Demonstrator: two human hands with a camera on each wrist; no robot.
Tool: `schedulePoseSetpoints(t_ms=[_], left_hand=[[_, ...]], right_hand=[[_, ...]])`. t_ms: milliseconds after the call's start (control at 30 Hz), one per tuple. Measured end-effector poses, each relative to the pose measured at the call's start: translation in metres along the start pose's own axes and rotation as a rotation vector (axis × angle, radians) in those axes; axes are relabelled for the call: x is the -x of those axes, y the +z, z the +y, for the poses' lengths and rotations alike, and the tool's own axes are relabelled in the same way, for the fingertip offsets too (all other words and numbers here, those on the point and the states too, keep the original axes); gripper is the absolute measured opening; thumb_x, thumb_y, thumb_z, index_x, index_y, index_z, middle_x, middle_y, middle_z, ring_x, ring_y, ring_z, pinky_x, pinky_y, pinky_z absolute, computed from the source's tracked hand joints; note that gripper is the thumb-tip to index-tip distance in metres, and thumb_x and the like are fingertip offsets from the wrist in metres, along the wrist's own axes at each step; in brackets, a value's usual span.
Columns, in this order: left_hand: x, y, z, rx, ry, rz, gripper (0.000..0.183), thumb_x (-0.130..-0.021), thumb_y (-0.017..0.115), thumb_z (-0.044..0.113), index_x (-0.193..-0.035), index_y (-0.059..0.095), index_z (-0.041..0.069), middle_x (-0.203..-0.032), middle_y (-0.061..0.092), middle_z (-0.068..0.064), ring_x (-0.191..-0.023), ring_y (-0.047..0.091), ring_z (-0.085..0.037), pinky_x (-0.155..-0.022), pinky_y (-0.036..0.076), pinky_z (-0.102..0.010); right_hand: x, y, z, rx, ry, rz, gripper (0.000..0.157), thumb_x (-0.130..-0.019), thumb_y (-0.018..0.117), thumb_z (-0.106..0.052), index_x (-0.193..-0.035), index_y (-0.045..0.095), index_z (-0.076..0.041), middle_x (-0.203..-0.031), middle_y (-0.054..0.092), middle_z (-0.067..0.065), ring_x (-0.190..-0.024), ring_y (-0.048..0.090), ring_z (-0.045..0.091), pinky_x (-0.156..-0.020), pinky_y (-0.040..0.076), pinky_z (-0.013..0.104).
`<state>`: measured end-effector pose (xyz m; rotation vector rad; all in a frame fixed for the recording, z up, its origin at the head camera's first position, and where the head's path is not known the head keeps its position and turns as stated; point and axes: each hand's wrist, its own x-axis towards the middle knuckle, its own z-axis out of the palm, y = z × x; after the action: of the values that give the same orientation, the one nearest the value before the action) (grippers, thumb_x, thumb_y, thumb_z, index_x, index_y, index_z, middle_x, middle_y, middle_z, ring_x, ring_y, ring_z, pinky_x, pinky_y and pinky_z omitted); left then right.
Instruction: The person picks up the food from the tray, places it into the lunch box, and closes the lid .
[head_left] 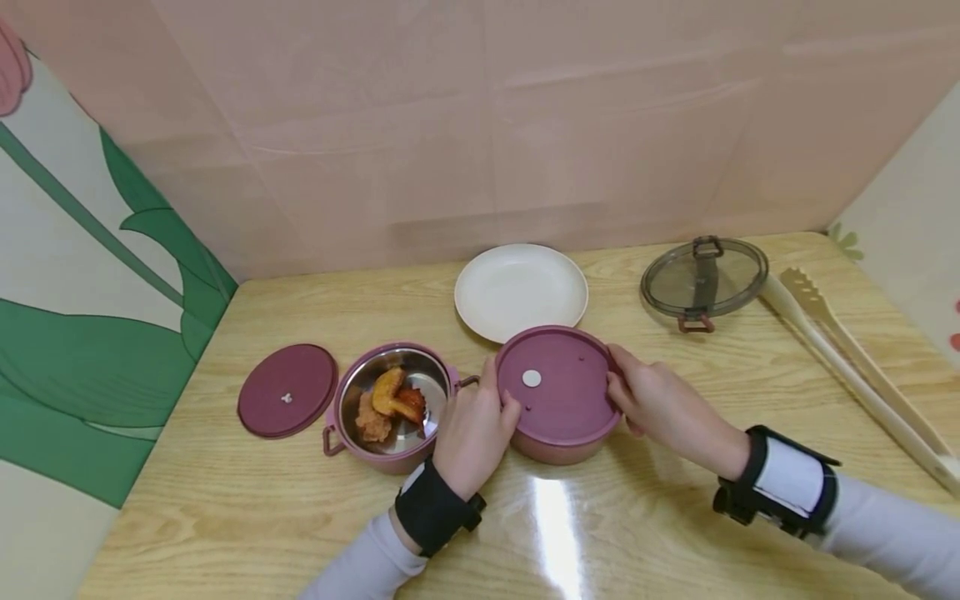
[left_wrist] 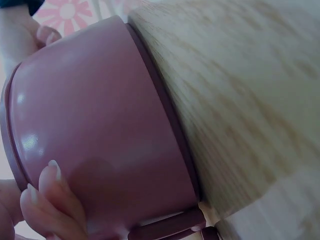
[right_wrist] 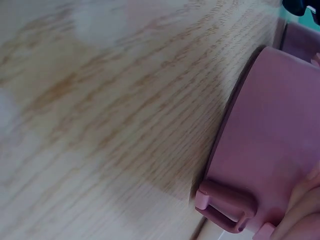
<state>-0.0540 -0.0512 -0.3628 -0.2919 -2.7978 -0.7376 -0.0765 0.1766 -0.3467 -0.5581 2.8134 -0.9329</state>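
A purple pot [head_left: 557, 452] stands on the table with its flat round lid [head_left: 558, 396] on top; the lid carries a white dot. At the lid's left edge, my left hand [head_left: 472, 433] grips the rim, its fingertips against the pot wall in the left wrist view. Across from it, my right hand [head_left: 663, 400] holds the right edge, thumb on top. One pot handle [right_wrist: 227, 205] shows low on the wall in the right wrist view. What is inside this pot is hidden.
To the left stands an uncovered pot [head_left: 399, 458] with fried food pieces [head_left: 388, 392] inside. Beside it lies another purple lid [head_left: 287, 392]. Behind are a white plate [head_left: 521, 292] and a glass lid [head_left: 705, 279]. Long tongs [head_left: 855, 362] lie at the right.
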Motion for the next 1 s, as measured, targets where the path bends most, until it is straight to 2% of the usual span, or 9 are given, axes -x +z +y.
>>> schedulePoseSetpoints(t_ms=[300,533,667,900,1000], left_hand=[[0.009,-0.003,0.000,-0.018,0.007,-0.017,0.049,-0.088,0.060,0.014,-0.131,0.052,-0.007,-0.055,0.055,-0.003,-0.044,0.046,-0.010,-0.039,0.029,-0.022],[0.025,-0.008,0.001,-0.069,0.048,0.023,0.049,-0.086,0.061,0.012,-0.130,0.053,-0.007,-0.048,0.043,0.004,-0.041,0.037,-0.006,-0.036,0.020,-0.019],[0.033,-0.011,0.001,-0.073,0.046,-0.003,0.052,-0.085,0.061,0.013,-0.132,0.053,-0.007,-0.046,0.035,0.007,-0.040,0.032,-0.005,-0.036,0.018,-0.019],[0.039,-0.017,-0.002,-0.029,0.049,-0.049,0.053,-0.083,0.061,0.014,-0.131,0.054,-0.008,-0.047,0.035,0.009,-0.041,0.032,-0.005,-0.037,0.019,-0.020],[0.040,-0.020,-0.004,-0.009,0.037,-0.072,0.053,-0.083,0.061,0.013,-0.131,0.054,-0.009,-0.047,0.036,0.009,-0.041,0.032,-0.004,-0.037,0.020,-0.020]], right_hand=[[0.006,0.004,-0.002,-0.002,0.004,-0.016,0.033,-0.099,0.043,-0.006,-0.130,0.045,0.007,-0.054,0.048,-0.004,-0.044,0.045,0.006,-0.036,0.037,0.023],[0.018,0.008,-0.008,0.032,-0.001,-0.012,0.039,-0.099,0.045,-0.008,-0.134,0.043,0.010,-0.053,0.046,-0.006,-0.042,0.042,0.004,-0.035,0.037,0.022],[0.027,0.011,-0.011,0.053,-0.005,0.002,0.042,-0.098,0.048,-0.008,-0.135,0.042,0.013,-0.054,0.046,-0.008,-0.043,0.042,0.001,-0.036,0.037,0.020],[0.037,0.019,-0.013,0.083,-0.066,0.093,0.043,-0.094,0.054,-0.004,-0.132,0.045,0.014,-0.054,0.043,-0.011,-0.042,0.037,-0.004,-0.035,0.035,0.017],[0.039,0.021,-0.014,0.071,-0.068,0.098,0.044,-0.094,0.054,-0.004,-0.133,0.044,0.013,-0.052,0.043,-0.012,-0.042,0.037,-0.005,-0.035,0.035,0.018]])
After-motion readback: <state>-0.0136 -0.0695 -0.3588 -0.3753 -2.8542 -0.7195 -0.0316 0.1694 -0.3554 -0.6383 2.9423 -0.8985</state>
